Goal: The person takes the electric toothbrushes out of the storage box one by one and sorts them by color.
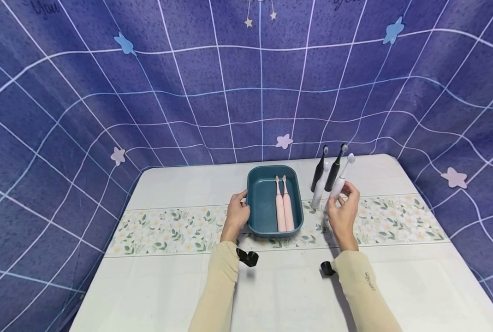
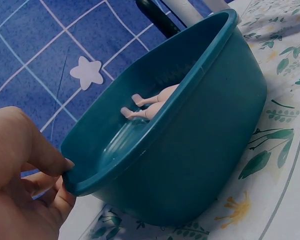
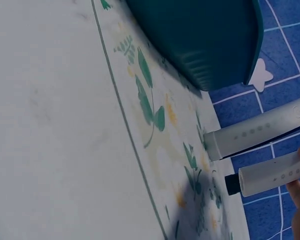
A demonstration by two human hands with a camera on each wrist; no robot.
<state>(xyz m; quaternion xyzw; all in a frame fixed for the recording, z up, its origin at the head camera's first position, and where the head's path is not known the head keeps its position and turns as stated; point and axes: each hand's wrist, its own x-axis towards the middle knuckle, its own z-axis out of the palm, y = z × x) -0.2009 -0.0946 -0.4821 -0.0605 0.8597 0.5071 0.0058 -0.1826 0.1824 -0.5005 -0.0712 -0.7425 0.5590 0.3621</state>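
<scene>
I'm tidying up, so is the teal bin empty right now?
Not empty: in the head view, two pink toothbrushes lie side by side inside the teal bin.

Before me, the white table [image 1: 288, 295], crossed by a floral band [image 1: 395, 220], bears a teal tub [image 1: 264, 207] and, upright, two black toothbrushes [image 1: 333, 176] and a white toothbrush [image 1: 319, 191].

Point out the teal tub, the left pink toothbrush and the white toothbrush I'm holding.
Teal tub [image 2: 205, 135]: left wrist view, outer side wall.
Left pink toothbrush [image 1: 281, 212]: head view, handle.
Held white toothbrush [image 1: 338, 186]: head view, handle.
</scene>
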